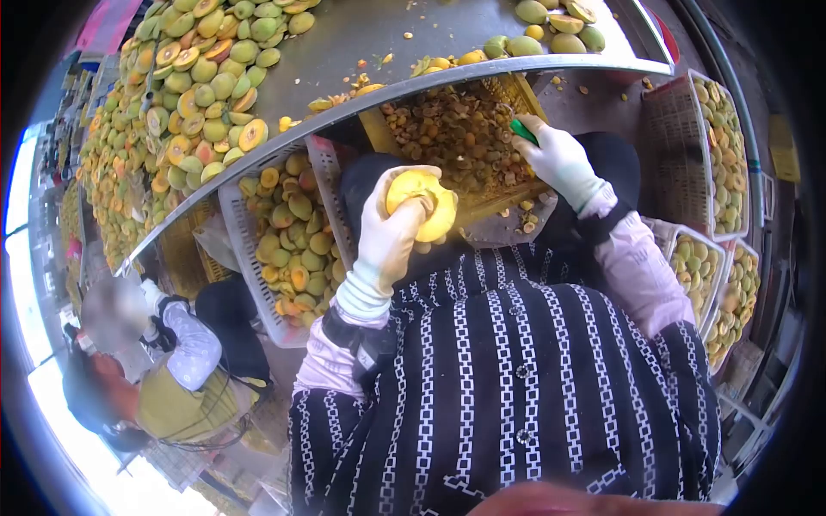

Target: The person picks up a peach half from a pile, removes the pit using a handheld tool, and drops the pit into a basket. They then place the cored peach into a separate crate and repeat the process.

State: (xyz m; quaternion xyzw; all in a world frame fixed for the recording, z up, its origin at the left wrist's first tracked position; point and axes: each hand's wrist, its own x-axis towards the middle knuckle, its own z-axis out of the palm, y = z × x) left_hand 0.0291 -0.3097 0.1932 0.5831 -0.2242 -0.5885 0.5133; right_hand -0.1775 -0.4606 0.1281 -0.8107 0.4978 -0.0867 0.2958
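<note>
My left hand [398, 219], in a white glove, is closed around a yellow peach-like fruit [440, 211]. The thumb presses into the hollow at its middle. Over to the right, my gloved right hand [555, 156] grips a small green-handled tool [521, 131], whose working end does not show clearly. Below and between the hands is a yellow crate [376, 129] of pits and fruit scraps [460, 129]. The right hand is near that crate's right side.
A metal table [353, 39] carries a large heap of cut fruit [202, 86] on the left and several pieces at the right. A white crate of fruit [249, 249] stands at my left, with more fruit crates [680, 163] at right. Another person [194, 370] sits at far left.
</note>
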